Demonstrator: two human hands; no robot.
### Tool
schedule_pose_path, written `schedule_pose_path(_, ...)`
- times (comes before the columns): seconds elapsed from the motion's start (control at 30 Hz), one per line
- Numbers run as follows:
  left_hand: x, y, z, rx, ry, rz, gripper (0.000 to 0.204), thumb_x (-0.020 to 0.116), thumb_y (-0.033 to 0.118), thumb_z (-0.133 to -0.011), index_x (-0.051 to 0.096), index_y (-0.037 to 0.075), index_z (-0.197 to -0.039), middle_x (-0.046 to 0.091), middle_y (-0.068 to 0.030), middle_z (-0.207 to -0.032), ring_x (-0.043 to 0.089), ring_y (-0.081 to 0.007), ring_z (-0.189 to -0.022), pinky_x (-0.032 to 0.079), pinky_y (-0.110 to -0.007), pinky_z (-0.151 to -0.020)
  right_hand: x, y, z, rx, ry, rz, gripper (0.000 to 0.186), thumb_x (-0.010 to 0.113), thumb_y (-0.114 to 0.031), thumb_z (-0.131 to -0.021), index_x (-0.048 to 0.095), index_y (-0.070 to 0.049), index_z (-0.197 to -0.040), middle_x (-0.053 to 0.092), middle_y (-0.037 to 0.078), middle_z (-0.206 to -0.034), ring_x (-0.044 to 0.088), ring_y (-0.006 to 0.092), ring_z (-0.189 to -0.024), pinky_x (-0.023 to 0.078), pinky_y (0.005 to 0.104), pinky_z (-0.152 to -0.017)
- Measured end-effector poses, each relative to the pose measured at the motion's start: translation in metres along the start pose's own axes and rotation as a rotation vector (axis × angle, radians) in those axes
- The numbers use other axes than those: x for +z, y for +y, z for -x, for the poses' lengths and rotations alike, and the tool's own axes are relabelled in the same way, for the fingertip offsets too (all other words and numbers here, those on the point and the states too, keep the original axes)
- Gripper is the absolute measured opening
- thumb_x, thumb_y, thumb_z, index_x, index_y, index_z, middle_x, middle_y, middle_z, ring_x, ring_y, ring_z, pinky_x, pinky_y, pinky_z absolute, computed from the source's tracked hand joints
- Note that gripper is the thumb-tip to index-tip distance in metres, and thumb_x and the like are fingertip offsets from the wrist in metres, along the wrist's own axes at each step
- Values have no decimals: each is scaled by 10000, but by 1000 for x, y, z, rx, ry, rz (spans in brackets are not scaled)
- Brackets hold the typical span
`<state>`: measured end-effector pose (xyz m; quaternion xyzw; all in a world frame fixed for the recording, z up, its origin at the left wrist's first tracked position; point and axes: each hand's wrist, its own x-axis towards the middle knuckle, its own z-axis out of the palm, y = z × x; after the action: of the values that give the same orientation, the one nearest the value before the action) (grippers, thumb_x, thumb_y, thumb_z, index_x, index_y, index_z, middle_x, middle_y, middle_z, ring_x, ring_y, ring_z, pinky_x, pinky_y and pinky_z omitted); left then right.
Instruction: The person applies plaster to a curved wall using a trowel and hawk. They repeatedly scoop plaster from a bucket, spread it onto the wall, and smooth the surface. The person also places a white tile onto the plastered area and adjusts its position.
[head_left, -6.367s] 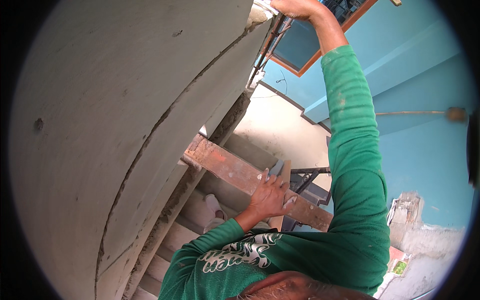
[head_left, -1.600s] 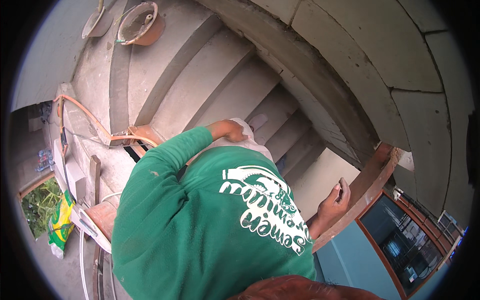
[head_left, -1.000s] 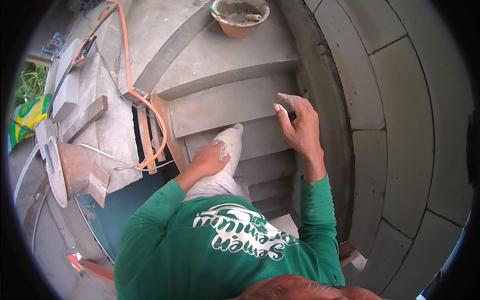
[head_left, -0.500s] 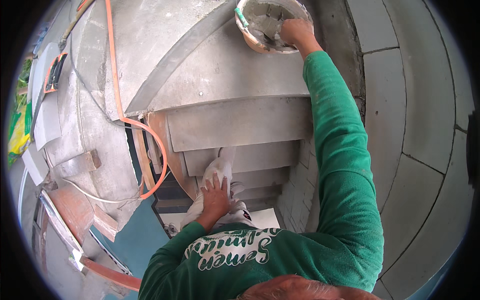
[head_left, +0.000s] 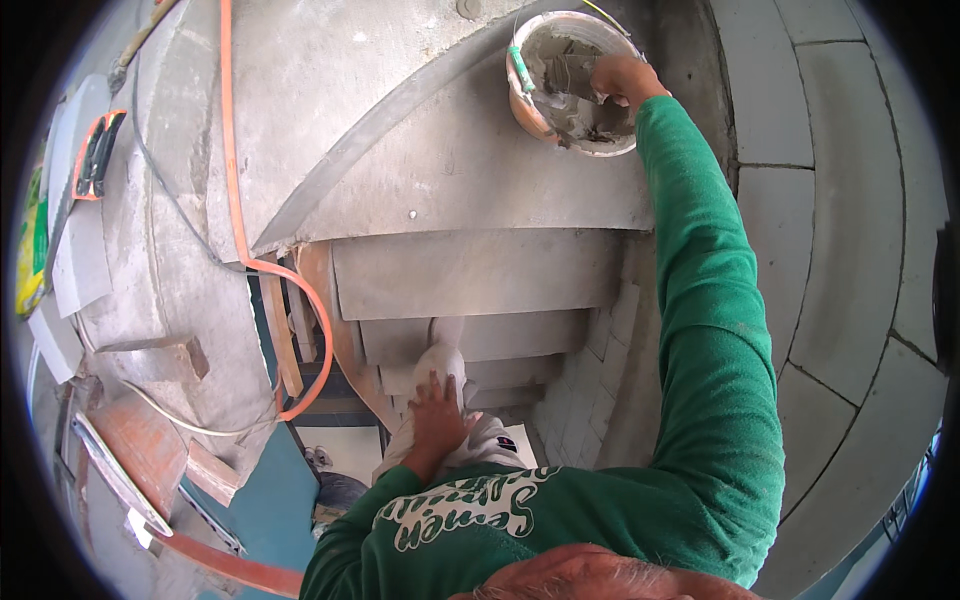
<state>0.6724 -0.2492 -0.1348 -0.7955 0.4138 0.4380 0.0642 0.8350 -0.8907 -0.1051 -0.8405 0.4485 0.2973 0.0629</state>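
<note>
I look down a curved flight of grey concrete steps [head_left: 470,270]. An orange bucket [head_left: 530,105] of grey mortar stands on the top step. My right hand [head_left: 622,80], on a green-sleeved arm, reaches into it, with the fingers closed on what looks like a trowel [head_left: 568,75] whose grey blade lies in the mortar. My left hand [head_left: 436,412] rests flat on my knee [head_left: 448,365] in light trousers, fingers apart, holding nothing.
A curved wall of grey blocks [head_left: 850,260] rises to the right of the steps. An orange hose [head_left: 232,200] runs down the concrete ledge on the left, past wooden boards [head_left: 285,340]. An orange and black tool [head_left: 98,155] lies far left. A blue floor [head_left: 265,510] lies below.
My right hand went from the step's edge up to the bucket's rim and now down into the mortar. My left hand stayed on my knee.
</note>
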Motion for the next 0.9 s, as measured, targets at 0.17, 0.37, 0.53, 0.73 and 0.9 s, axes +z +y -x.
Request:
schedule_pose_path(0.17,2,-6,0,20,35,17,973,682,650,-884,390,48,-1590,295,-301,-1645,442,-548,-1371,446,-724,-998,32,15,-23,-36,-42,-506,357,654,-259,-855,769,-126,-1165,755,84,-1093,705,269,-1006,554,417,-941)
schedule_pose_path(0.37,13,-9,2,26,86,46,976,680,655,-879,402,36,-1581,324,-308,-1622,436,-553,-1362,430,-733,-1005,17,-7,-1,-37,-126,-432,308,642,-297,-838,776,-69,-998,743,91,-917,688,248,-841,539,413,-755)
schedule_pose_path(0.53,1,-4,4,19,1,39,978,676,652,-886,390,39,-1593,300,-308,-1643,413,-563,-1390,401,-740,-1034,22,30,12,-63,-95,-545,295,686,-307,-897,694,-12,-894,630,73,-741,561,189,-553,468,363,-520)
schedule_pose_path(0.73,0,-3,7,14,-68,-15,989,675,641,-897,342,57,-1623,260,-273,-1679,391,-530,-1435,391,-703,-1082,48,45,77,-81,3,-1168,285,689,-304,-907,667,-22,-879,594,45,-710,534,151,-537,431,330,-490)
schedule_pose_path(0.9,13,-2,11,44,-13,-138,999,679,640,-899,321,68,-1636,234,-253,-1696,373,-511,-1455,385,-670,-1113,79,63,171,-177,215,-1579,254,672,-283,-945,635,-50,-850,581,23,-696,523,123,-532,407,304,-490)
